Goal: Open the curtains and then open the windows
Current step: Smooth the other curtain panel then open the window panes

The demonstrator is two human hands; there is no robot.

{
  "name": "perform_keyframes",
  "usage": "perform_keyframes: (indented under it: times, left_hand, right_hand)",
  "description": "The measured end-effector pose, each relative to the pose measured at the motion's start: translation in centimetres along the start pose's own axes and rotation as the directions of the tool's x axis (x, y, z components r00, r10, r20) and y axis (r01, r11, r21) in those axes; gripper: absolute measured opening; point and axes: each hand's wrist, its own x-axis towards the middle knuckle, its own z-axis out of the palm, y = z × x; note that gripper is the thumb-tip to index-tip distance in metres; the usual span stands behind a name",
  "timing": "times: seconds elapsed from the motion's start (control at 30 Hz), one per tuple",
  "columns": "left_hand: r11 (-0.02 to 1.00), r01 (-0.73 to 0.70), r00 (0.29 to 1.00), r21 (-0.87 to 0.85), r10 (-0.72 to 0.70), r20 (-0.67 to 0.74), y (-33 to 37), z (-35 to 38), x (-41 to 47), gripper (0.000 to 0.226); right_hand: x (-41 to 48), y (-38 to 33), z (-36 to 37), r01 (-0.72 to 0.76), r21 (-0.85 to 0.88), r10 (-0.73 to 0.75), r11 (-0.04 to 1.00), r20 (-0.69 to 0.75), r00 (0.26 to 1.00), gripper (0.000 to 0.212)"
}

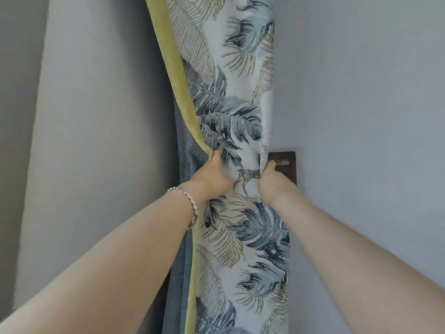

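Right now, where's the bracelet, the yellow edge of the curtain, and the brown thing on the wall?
bracelet [190,198]: head view, chain across left wrist.
yellow edge [173,59]: head view, upper border strip.
brown thing [287,165]: head view, its visible face.

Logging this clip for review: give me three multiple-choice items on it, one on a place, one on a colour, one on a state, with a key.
1. The dark wall plate sits:
A. right of the curtain
B. left of the curtain
C. above both hands

2. The edge band of the leaf-print curtain is:
A. red
B. yellow-green
C. white

3. The curtain is:
A. spread flat
B. bunched between both hands
C. lying on the floor

Key: A, the plate shows beside the right hand; B, the band's colour; B, the left hand and right hand each grip gathered fabric.
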Motion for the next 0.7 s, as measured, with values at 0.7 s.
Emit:
perform_keyframes:
  times: [0.7]
  left_hand:
    - [0.896,0.192,0.962,0.400,-0.252,0.102,-4.8,0.2,-6.9,0.076]
  right_hand:
    - [-3.1,-0.7,8.4,0.003,0.444,-0.150,0.896,0.296,0.943,0.039]
